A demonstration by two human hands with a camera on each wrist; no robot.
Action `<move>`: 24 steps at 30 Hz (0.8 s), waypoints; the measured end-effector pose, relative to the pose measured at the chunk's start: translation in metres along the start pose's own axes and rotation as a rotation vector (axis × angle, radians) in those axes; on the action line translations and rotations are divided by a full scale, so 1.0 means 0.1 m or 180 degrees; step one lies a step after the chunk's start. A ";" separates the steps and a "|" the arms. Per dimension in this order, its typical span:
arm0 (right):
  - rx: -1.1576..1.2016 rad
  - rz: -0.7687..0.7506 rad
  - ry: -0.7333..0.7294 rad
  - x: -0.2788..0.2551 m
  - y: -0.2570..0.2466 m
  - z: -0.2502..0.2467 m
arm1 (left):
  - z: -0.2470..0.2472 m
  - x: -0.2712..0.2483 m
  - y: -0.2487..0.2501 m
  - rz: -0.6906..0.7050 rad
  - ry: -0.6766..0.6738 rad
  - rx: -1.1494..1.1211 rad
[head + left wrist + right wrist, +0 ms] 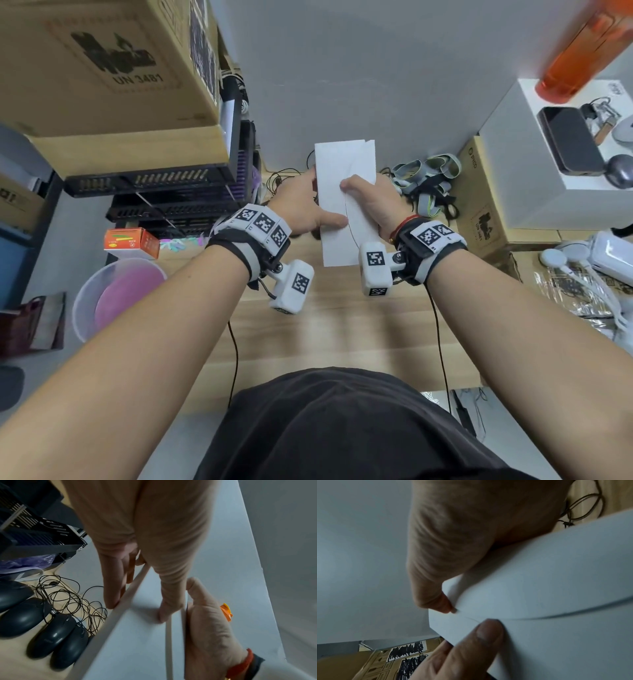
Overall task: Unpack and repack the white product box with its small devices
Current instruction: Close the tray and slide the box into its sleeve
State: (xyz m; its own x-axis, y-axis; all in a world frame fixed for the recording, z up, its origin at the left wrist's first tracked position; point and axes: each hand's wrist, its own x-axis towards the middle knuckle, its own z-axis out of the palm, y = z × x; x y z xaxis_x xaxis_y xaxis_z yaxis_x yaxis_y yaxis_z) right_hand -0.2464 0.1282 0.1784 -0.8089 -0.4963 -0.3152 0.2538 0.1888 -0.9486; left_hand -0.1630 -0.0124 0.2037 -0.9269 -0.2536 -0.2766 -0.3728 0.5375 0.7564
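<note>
From my remote seat, the slim white cardboard box [344,192] at the centre of the head view looked matt and smooth. Beneath it, the pale wood-grain tabletop [329,329] had a dull laminate finish. At the lower left of the left wrist view, the black plastic computer mice [51,635] shone glossy. The brown corrugated cardboard carton [102,61] at upper left looked rough and matt.

Both forearms reached forward, wrists close together. The left hand [301,209] gripped the white box [342,192] from its left side, thumb lying across the front. The right hand [371,202] clasped its right edge, thumb pressed on the front face.
</note>
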 end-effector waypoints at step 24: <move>-0.1043 -0.0913 0.0243 0.03 -0.07 0.03 | 0.04 0.03 0.18 -0.0151 0.0309 0.0169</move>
State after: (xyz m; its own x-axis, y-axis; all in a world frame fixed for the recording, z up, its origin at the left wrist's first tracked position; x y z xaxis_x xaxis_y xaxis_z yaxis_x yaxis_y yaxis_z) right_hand -0.2487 0.1224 0.1844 -0.8622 -0.5060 -0.0257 -0.1584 0.3174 -0.9350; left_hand -0.1724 -0.0006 0.2142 -0.9005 -0.3552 -0.2507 -0.4204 0.5643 0.7105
